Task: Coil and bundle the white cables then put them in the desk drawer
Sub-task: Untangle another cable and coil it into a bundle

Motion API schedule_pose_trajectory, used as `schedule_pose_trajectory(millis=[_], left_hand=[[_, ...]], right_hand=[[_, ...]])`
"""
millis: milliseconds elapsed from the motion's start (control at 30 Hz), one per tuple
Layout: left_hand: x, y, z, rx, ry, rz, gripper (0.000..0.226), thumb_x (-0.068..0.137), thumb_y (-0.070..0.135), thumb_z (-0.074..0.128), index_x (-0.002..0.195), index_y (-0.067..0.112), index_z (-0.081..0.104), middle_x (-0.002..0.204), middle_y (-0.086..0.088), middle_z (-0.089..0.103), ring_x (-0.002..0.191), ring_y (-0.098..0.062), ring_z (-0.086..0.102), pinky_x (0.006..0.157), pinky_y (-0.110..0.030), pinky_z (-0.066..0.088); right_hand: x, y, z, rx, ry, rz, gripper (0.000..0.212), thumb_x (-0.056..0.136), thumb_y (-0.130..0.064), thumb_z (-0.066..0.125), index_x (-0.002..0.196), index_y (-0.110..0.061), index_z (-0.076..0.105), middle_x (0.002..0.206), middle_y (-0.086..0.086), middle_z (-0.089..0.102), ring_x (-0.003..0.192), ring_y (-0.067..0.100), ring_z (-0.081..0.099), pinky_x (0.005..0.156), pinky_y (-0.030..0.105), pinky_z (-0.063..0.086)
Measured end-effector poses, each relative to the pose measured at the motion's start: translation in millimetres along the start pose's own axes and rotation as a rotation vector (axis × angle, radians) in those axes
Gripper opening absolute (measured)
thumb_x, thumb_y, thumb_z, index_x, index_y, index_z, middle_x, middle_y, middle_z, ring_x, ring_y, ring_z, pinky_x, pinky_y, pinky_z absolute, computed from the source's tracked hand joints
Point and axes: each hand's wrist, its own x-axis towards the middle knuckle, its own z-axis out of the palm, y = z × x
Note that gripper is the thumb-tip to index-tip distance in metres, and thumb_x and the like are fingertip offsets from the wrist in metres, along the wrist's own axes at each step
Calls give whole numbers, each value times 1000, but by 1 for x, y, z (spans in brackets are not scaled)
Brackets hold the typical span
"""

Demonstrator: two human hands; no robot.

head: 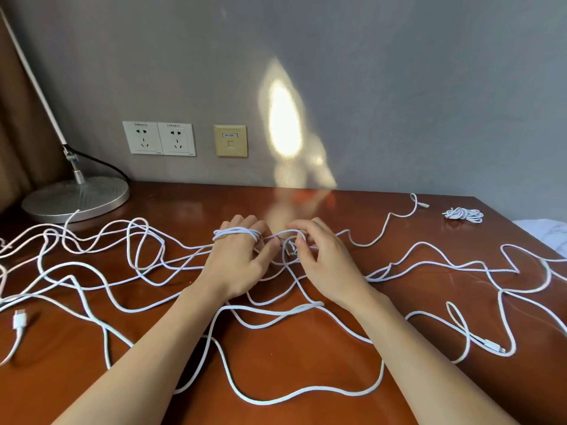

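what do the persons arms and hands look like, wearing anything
The left arm and right arm are bare, with no sleeves in view. The left hand and right hand wear no gloves, and no ring, watch or bracelet shows.

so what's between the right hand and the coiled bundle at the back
Head view: one loose white cable snakes from by the right hand toward the coiled bundle, its plug stopping short; otherwise bare desk.
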Motion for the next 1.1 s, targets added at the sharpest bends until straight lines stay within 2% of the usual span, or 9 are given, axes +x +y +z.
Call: schedule_pose_trajectory(millis=[133, 300, 400, 467, 567, 700, 833, 967, 1100], left_hand=[[1, -2, -1, -28, 105, -21, 31, 101, 42, 42, 86, 20, 59, 87, 7, 57, 85, -19, 45, 82, -42, 38], [0, 4, -6, 21, 276, -1, 24, 103, 32, 50, 90, 17, 62, 85, 3, 60, 80, -21, 50, 73, -42, 41], [0, 4, -8, -9, 329, -60, 18, 104, 28, 54, 93, 17, 63, 81, 4, 60, 76, -21, 54, 66, -38, 43], [-2, 4, -8, -40, 315, -92, 18, 106, 28, 53, 92, 19, 60, 71, 5, 57, 68, -21, 54, 60, -38, 44], [-3, 5, -10, -49, 288, -117, 23, 108, 31, 47, 88, 20, 54, 53, 6, 48, 53, -22, 50, 50, -37, 42], [-4, 4, -11, -35, 211, -120, 39, 106, 44, 37, 79, 19, 47, 54, 0, 48, 54, -24, 50, 53, -43, 46], [-4, 2, -14, -76, 162, -148, 51, 97, 60, 38, 70, 18, 49, 52, -2, 50, 53, -20, 51, 53, -39, 43], [-2, 5, -10, 20, 104, -191, 43, 95, 44, 56, 65, 16, 45, 53, 0, 45, 53, -19, 48, 51, -34, 35], [-1, 6, -8, 70, 77, -276, 53, 97, 43, 56, 58, 14, 35, 49, 0, 38, 51, -22, 40, 51, -33, 32]], right_hand=[[0, -4, 0, 10, -36, 13, 33, 100, -7, 57, 128, -25, 62, 107, -19, 53, 105, 5, 60, 96, 27, 51], [-2, -3, -2, 76, -124, 141, 24, 95, -8, 62, 105, -30, 66, 97, -13, 64, 88, 7, 63, 76, 17, 49], [-5, -2, -5, 76, -179, 206, 20, 94, -13, 63, 91, -32, 64, 91, -13, 68, 87, 5, 64, 74, 14, 46], [-5, -3, -5, 47, -183, 219, 16, 95, -17, 62, 89, -32, 61, 93, -12, 68, 90, 5, 64, 75, 16, 46], [-3, -1, -5, 23, -100, 219, 8, 101, -26, 57, 95, -30, 56, 96, -12, 69, 93, 5, 65, 80, 28, 53], [-1, 5, -6, 25, 77, 192, 4, 103, -24, 55, 104, -28, 54, 92, -7, 73, 88, 9, 70, 83, 43, 57], [0, 9, -7, -15, 202, 155, 9, 104, -26, 58, 109, -33, 54, 92, -11, 73, 88, 12, 70, 83, 44, 58], [3, 10, -7, -31, 280, 121, 2, 104, -25, 60, 105, -26, 61, 88, -16, 70, 87, 16, 70, 84, 47, 56], [2, 2, -10, 94, 264, 97, 5, 102, -23, 63, 103, -19, 65, 89, -12, 69, 89, 10, 67, 82, 31, 55]])
